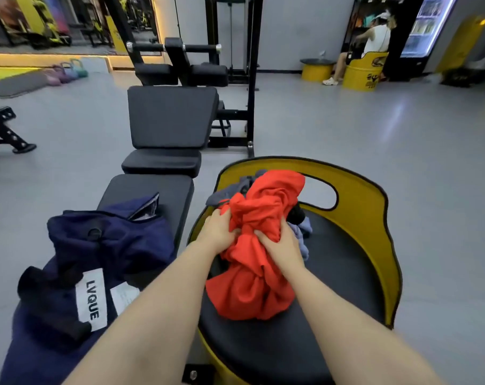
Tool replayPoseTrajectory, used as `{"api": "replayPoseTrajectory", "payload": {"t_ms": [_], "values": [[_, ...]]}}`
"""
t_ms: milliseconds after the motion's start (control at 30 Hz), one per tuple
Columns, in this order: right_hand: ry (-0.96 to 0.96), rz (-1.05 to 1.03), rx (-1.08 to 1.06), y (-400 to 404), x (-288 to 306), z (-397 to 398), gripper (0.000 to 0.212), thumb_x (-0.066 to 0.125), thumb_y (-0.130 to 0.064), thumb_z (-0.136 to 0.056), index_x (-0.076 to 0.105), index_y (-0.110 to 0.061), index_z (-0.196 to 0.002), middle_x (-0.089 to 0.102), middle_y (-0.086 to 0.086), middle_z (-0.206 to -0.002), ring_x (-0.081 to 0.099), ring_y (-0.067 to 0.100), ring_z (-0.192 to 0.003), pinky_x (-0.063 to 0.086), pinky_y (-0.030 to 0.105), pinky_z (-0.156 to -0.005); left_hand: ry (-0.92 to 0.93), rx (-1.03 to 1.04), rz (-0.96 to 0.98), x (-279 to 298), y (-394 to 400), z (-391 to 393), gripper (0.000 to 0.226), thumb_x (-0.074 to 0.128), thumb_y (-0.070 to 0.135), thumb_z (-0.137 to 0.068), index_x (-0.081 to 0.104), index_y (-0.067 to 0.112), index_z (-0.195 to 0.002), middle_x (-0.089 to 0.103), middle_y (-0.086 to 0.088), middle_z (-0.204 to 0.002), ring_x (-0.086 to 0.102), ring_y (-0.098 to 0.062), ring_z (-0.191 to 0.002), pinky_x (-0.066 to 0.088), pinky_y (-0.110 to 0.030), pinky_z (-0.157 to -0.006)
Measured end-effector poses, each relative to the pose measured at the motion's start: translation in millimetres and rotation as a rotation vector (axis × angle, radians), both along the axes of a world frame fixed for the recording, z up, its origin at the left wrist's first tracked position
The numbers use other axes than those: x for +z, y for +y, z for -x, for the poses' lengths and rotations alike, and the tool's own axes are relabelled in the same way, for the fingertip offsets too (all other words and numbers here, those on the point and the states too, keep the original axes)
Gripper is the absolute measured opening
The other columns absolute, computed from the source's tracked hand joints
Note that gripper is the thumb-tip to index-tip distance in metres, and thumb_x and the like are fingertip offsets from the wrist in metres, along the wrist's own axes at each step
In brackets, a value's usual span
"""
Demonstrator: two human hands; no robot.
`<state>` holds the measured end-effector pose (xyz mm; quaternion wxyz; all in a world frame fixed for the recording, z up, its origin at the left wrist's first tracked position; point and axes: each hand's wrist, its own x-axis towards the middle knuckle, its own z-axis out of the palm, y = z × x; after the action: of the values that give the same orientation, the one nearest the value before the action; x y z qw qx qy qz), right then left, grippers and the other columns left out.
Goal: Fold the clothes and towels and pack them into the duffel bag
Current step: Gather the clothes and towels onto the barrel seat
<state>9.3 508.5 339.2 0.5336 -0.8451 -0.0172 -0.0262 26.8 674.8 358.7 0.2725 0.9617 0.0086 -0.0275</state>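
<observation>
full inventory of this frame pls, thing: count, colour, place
orange-red garment: 1, orange-red, bunched on the barrel seat cushion, held in both hands
grey-lilac clothes: a few, count unclear, behind and under the orange-red garment
barrel seat: 1, yellow shell with black cushion, right foreground
duffel bag: 1, navy, white LVQUE label, open on the bench at left
gym bench: 1, black, centre, running away from the camera
kettlebells: about four, pastel, far left on the floor
yellow barrel stools: 2, far right; a person sits on one
left hand: 1, grip on the garment's left side
right hand: 1, grip on the garment's right side
</observation>
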Motion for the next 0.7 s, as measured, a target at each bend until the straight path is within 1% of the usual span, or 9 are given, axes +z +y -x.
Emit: {"api": "replayPoseTrajectory", "payload": {"t_ms": [100,167,233,300,367,400,500,600,700], "values": [[0.189,0.19,0.056,-15.6,-48.9,15.4,0.091,0.064,-0.058,-0.074,0.025,-0.024,-0.149,0.041,0.005,-0.143,0.045,0.025,-0.128,0.039,0.036,-0.102,0.219,0.017,-0.141,-52.7,-0.4,18.0,0.07,0.058,0.032,-0.09,0.021,0.026,-0.149,0.031,-0.021,-0.143,0.034,-0.042,-0.13,0.032,-0.045,-0.108],[0.313,0.342,0.081,-24.6,-66.6,22.2,0.096,0.062,-0.062,-0.078,0.011,-0.027,-0.153,0.025,0.005,-0.154,0.035,0.03,-0.137,0.036,0.043,-0.106,0.324,0.032,-0.184,-72.0,1.9,32.3,0.071,0.055,0.036,-0.09,0.017,0.031,-0.15,0.019,-0.017,-0.151,0.022,-0.039,-0.139,0.028,-0.05,-0.11],[0.301,0.498,0.054,-30.1,-71.5,27.6,0.096,0.053,-0.07,-0.08,0.006,-0.029,-0.153,0.014,0.001,-0.158,0.024,0.029,-0.142,0.034,0.045,-0.107,0.278,0.127,-0.16,-76.5,3.5,40.4,0.069,0.05,0.036,-0.09,0.017,0.031,-0.15,0.013,-0.01,-0.155,0.013,-0.031,-0.143,0.027,-0.052,-0.11],[0.166,0.598,-0.038,-28.3,-67.0,29.0,0.096,0.045,-0.076,-0.079,0.002,-0.03,-0.152,0.006,-0.001,-0.16,0.011,0.028,-0.146,0.027,0.046,-0.111,0.079,0.206,-0.158,-71.4,-0.2,43.0,0.065,0.043,0.036,-0.09,0.018,0.028,-0.15,0.014,-0.005,-0.156,0.01,-0.025,-0.144,0.024,-0.051,-0.111],[0.069,0.631,-0.067,-22.1,-60.7,26.4,0.095,0.034,-0.081,-0.078,-0.003,-0.033,-0.152,-0.004,-0.003,-0.161,0.002,0.028,-0.147,0.019,0.047,-0.115,-0.107,0.175,-0.177,-66.7,-10.8,44.2,0.062,0.035,0.041,-0.092,0.016,0.031,-0.15,0.012,-0.001,-0.158,0.005,-0.022,-0.146,0.017,-0.052,-0.114],[0.043,0.655,-0.04,-19.1,-61.5,25.4,0.094,0.025,-0.084,-0.076,-0.006,-0.037,-0.151,-0.008,-0.005,-0.161,-0.002,0.028,-0.147,0.016,0.049,-0.116,-0.149,0.125,-0.182,-66.0,-17.5,44.7,0.06,0.032,0.044,-0.095,0.012,0.035,-0.15,0.008,0.003,-0.159,0.002,-0.02,-0.147,0.013,-0.053,-0.115],[0.034,0.741,0.083,-15.4,-73.2,25.5,0.084,0.003,-0.082,-0.071,-0.012,-0.048,-0.146,-0.016,-0.008,-0.159,-0.011,0.029,-0.147,0.01,0.057,-0.115,-0.077,-0.012,-0.254,-78.2,-31.3,47.2,0.056,0.02,0.055,-0.098,-0.004,0.046,-0.147,-0.007,0.014,-0.159,-0.009,-0.016,-0.147,0.004,-0.057,-0.113],[0.123,0.762,0.136,-16.9,-91.8,19.9,0.072,0.011,-0.075,-0.081,-0.01,-0.051,-0.145,-0.017,-0.01,-0.159,-0.016,0.03,-0.146,0.005,0.063,-0.113,0.046,-0.017,-0.32,-102.6,-28.2,43.2,0.054,0.013,0.058,-0.097,-0.01,0.048,-0.145,-0.012,0.015,-0.158,-0.013,-0.019,-0.146,-0.002,-0.061,-0.112],[0.154,0.765,0.158,-12.0,-107.3,8.0,0.068,0.01,-0.074,-0.082,-0.009,-0.052,-0.144,-0.014,-0.01,-0.16,-0.016,0.029,-0.146,0.004,0.064,-0.112,0.07,0.02,-0.331,-124.6,-20.2,31.2,0.055,0.011,0.061,-0.095,-0.009,0.049,-0.145,-0.012,0.016,-0.158,-0.013,-0.019,-0.146,-0.002,-0.063,-0.11]]}}
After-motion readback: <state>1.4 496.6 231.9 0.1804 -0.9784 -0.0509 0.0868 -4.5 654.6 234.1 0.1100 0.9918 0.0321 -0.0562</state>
